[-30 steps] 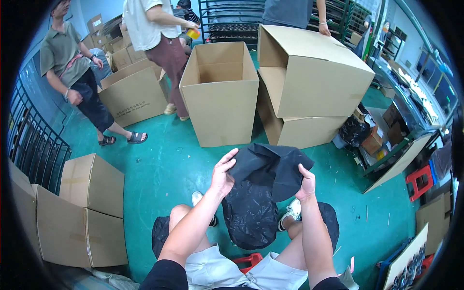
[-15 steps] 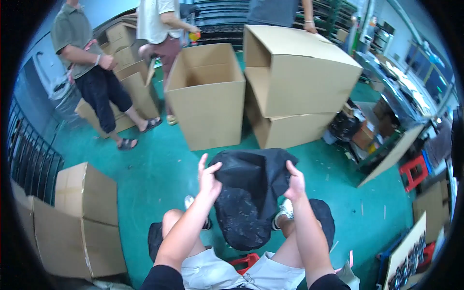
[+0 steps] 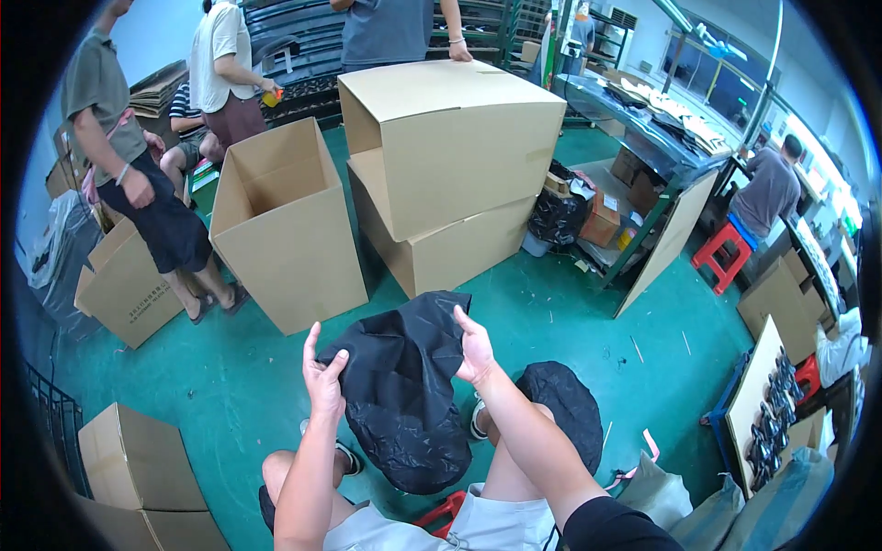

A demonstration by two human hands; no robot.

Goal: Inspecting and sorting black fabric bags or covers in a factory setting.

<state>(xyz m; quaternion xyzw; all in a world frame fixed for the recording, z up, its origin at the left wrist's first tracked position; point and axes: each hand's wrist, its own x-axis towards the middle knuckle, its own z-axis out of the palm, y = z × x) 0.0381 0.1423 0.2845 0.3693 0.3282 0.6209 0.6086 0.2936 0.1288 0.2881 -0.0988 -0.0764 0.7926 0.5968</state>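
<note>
A baggy black fabric piece (image 3: 404,395) hangs between my knees, its upper edge stretched between my two hands and its rounded lower end bulging above the floor. My left hand (image 3: 324,381) grips the left edge, thumb over the cloth. On the opposite edge, my right hand (image 3: 476,347) pinches the fabric, its other fingers hidden behind. What kind of article it is, I cannot tell. A similar rounded black fabric bundle (image 3: 562,409) lies by my right knee. Part of a red stool (image 3: 443,516) shows between my thighs.
An open carton (image 3: 294,248) stands ahead, beside two large stacked cartons (image 3: 473,156), where a person rests a hand. Another person (image 3: 129,174) stands at the left. Cartons (image 3: 142,459) sit near left; a workbench (image 3: 643,119) and red stool (image 3: 721,257) are at the right.
The view has swung to the right, showing more of the workbench side. Both hands still hold the black fabric piece, which now looks more tilted and creased. The standing person's arm at the left has dropped.
</note>
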